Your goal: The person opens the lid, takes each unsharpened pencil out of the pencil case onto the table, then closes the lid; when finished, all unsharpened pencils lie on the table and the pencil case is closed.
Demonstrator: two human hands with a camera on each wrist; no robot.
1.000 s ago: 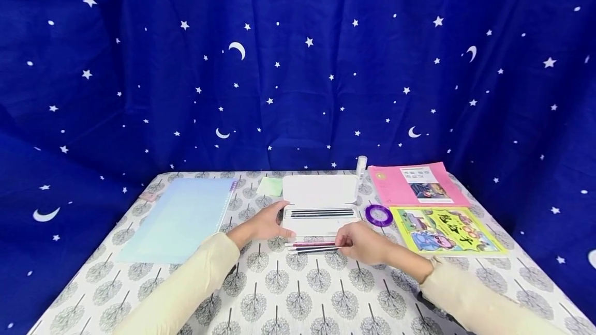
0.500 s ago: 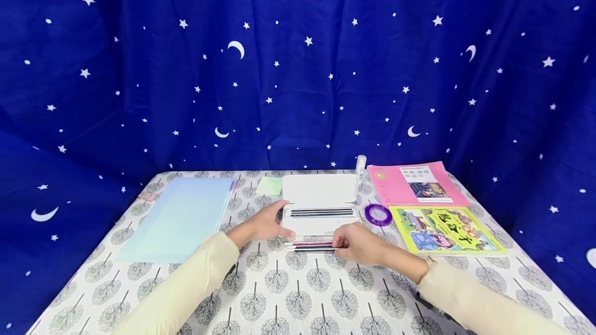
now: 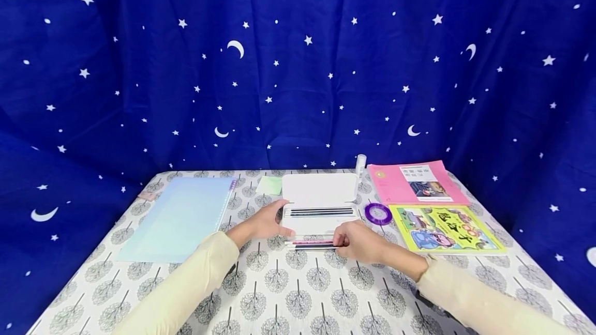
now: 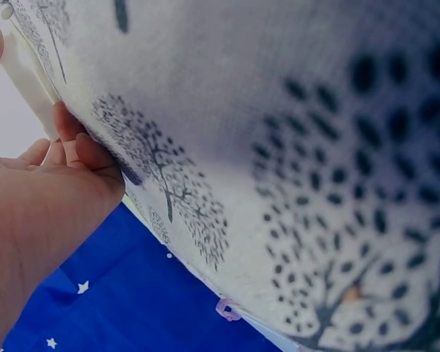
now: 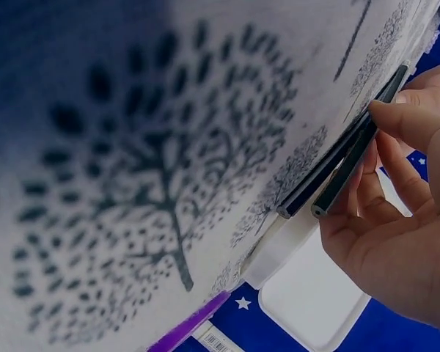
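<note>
An open white pencil case (image 3: 311, 228) stands mid-table, its lid (image 3: 319, 189) folded back and several dark pencils (image 3: 321, 212) lying inside. My left hand (image 3: 269, 221) grips the left end of the case, fingers behind and thumb at the front corner. Just in front of the case, my right hand (image 3: 359, 242) pinches the right ends of several pencils (image 3: 311, 246), one of them pinkish red and others dark. In the right wrist view the thumb lies over a dark pencil (image 5: 345, 169), with a second dark pencil (image 5: 308, 183) alongside it.
A purple tape roll (image 3: 378, 214) lies right of the case, near a pink book (image 3: 391, 185) and a yellow picture book (image 3: 449, 229). A pale blue notebook (image 3: 179, 221) is at left. Green paper (image 3: 270, 185) and a white-capped bottle (image 3: 360, 165) are behind.
My right hand has shifted slightly left, and the pencils it pinches have drawn from a slight fan into a more parallel bunch. The left hand stays on the case.
</note>
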